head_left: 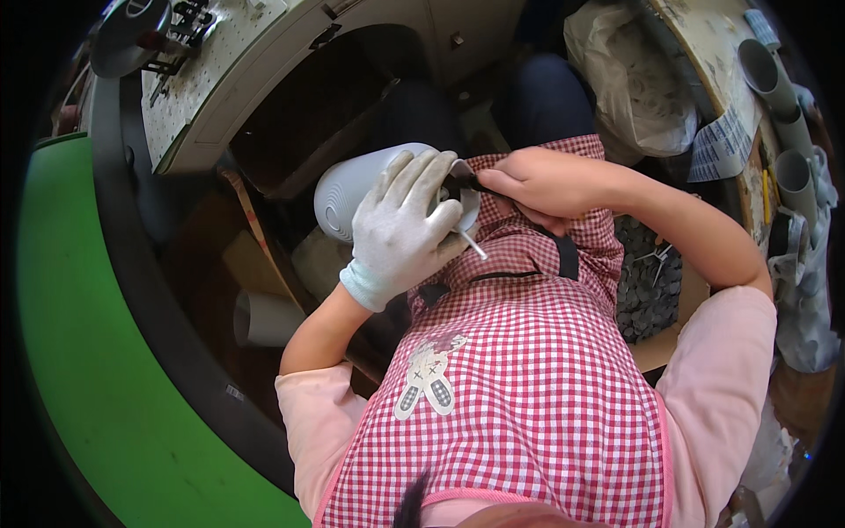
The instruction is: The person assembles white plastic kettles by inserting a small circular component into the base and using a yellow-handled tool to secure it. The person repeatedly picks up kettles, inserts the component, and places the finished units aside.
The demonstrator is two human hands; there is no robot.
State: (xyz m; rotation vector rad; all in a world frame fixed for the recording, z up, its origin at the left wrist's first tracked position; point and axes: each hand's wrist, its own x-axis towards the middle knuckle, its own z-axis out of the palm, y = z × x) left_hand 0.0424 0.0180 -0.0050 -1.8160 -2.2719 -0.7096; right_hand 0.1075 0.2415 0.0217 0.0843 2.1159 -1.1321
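Note:
Across my lap lies a light grey plastic cylinder (339,189), its ringed, rounded end to the left and its open end to the right. My left hand (409,207), in a white glove, is wrapped over it from above. A thin white rod (476,246) sticks out beside the open end, under the gloved fingers. My bare right hand (550,185) is closed beside that opening, on a black tool (464,179) whose tip is at the cylinder's mouth. The tool's exact kind is hidden by my fingers.
A carton (664,348) of small grey pieces stands right of my lap, below a plastic bag (629,84) of pale parts. Grey tubes (795,172) stand on the right bench. A white worktable (207,84) is at the far left, a green surface (97,334) nearer. Another tube (267,319) lies low at left.

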